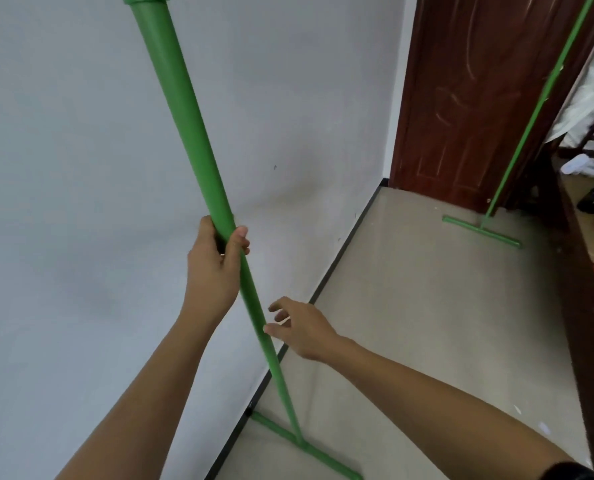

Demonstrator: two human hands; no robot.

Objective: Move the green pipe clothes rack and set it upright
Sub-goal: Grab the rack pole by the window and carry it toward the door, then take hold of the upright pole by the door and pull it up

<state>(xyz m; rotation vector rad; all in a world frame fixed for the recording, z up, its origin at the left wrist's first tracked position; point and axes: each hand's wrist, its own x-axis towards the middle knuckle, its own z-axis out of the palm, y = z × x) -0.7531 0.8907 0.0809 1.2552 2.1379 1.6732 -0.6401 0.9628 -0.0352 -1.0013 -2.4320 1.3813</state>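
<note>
One grip (219, 261) wrapping rack (184, 109) — other (302, 332) loose

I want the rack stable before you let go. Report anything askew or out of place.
Nothing damaged. The green pipe clothes rack has both T-feet on the floor, the near foot's end against the baseboard. Left hand grips the near post; right hand is open beside it.

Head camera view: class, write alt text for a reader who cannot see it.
A person's left hand grips the near upright of a green plastic pipe clothes rack, while the open right hand touches it lower down. Its T-shaped foot rests on beige floor tiles beside a white wall.
</note>
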